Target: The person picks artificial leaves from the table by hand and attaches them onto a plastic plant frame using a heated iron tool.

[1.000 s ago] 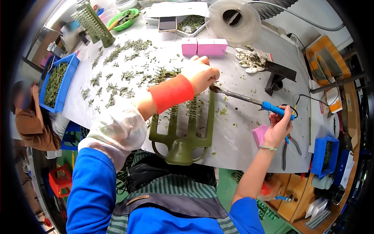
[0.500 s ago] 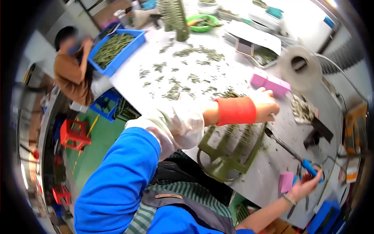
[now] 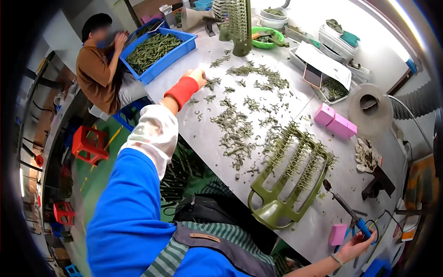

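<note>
Pointing its dark tip toward ten o'clock, one soldering iron (image 3: pixel 343 203) lies over the table (image 3: pixel 272 249), its blue handle in the loosely curled fingers of the right hand (image 3: pixel 355 247). With the iron as clock centre, one green pronged frame (image 3: pixel 272 210) sits just beside it, between nine and ten. One pink block (image 3: pixel 338 235) is at six; two more pink blocks (image 3: pixel 335 121) touch at twelve. One black stand (image 3: pixel 379 181) is at two, one stained glove (image 3: pixel 366 157) at one. Well off at ten, the left hand (image 3: pixel 195 77) is partly curled beside loose green pieces (image 3: pixel 233 124), too many to count; whether it grips any, I cannot tell. Beyond it are one blue tray (image 3: pixel 188 46) and one seated co-worker (image 3: pixel 96 74); two red stools (image 3: pixel 90 144) stand near nine.
</note>
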Demonstrator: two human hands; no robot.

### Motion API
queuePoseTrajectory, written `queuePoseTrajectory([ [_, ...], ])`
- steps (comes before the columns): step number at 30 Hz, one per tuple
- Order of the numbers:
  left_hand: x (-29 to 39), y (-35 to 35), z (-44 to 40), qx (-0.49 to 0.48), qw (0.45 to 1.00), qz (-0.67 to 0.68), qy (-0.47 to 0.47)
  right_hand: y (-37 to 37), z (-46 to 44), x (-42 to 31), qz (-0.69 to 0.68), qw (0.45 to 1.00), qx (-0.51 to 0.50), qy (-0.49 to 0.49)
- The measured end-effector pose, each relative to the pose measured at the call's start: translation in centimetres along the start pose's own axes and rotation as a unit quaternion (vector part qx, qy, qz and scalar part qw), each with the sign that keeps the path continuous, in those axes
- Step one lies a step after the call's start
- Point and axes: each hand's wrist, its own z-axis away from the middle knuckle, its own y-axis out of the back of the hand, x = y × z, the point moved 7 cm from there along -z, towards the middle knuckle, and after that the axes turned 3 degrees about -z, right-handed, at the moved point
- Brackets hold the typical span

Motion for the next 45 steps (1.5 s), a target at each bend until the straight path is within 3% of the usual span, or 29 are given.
queuePoseTrajectory([
  [9, -1.5, -2.5, 1.0, 0.032, 0.999, 0.039, 0.017, -0.4, 1.1, -1.1, 0.020, 1.000, 0.011, 0.016],
  [12, -1.7, 0.7, 2.3, 0.116, 0.993, 0.024, -0.012, -0.5, 1.4, -1.3, 0.023, 0.999, 0.017, 0.021],
  [15, -1.2, 0.8, 3.8, -0.100, 0.993, 0.001, -0.062, -0.6, 1.6, -1.5, 0.023, 0.999, 0.025, 0.022],
  [18, -0.8, 0.3, 3.6, -0.081, 0.992, 0.034, -0.091, -0.7, 1.7, -1.6, 0.034, 0.999, 0.034, 0.022],
  [20, -0.8, -1.5, 1.7, -0.052, 0.994, 0.067, -0.074, -0.7, 1.7, -1.7, 0.046, 0.998, 0.040, 0.024],
  [22, 0.4, -1.0, 1.0, 0.038, 0.987, 0.144, -0.066, -0.8, 1.9, -1.9, 0.040, 0.998, 0.032, 0.037],
  [26, 2.4, -1.8, -0.2, 0.037, 0.985, 0.168, -0.024, -0.6, 1.6, -2.2, 0.040, 0.999, 0.012, 0.034],
  [28, 2.8, -2.5, -1.0, 0.052, 0.986, 0.158, 0.014, -0.8, 2.3, -2.7, 0.050, 0.997, 0.031, 0.046],
  [30, 1.9, -1.9, -0.8, 0.154, 0.979, 0.038, 0.125, -0.9, 2.5, -2.9, 0.049, 0.997, 0.035, 0.044],
  [34, 1.9, -3.2, -0.9, 0.105, 0.985, -0.005, 0.137, -0.7, 2.4, -2.8, 0.049, 0.997, 0.042, 0.044],
  [37, 1.5, -3.2, -0.5, 0.109, 0.982, 0.059, 0.142, -0.4, 2.1, -2.6, 0.043, 0.997, 0.045, 0.040],
  [39, 0.6, -4.0, -0.8, 0.021, 0.970, 0.189, 0.154, -0.4, 2.0, -2.5, 0.039, 0.998, 0.038, 0.040],
  [40, -0.3, -4.6, -1.5, 0.020, 0.970, 0.188, 0.154, -0.5, 1.9, -2.4, 0.034, 0.998, 0.031, 0.040],
  [42, -1.1, -5.7, -2.6, 0.016, 0.926, 0.366, 0.090, -0.4, 1.8, -2.3, 0.032, 0.998, 0.029, 0.036],
  [45, -1.1, -5.0, -2.6, -0.011, 0.900, 0.433, 0.058, 0.0, 1.5, -1.9, 0.023, 0.999, 0.025, 0.025],
])
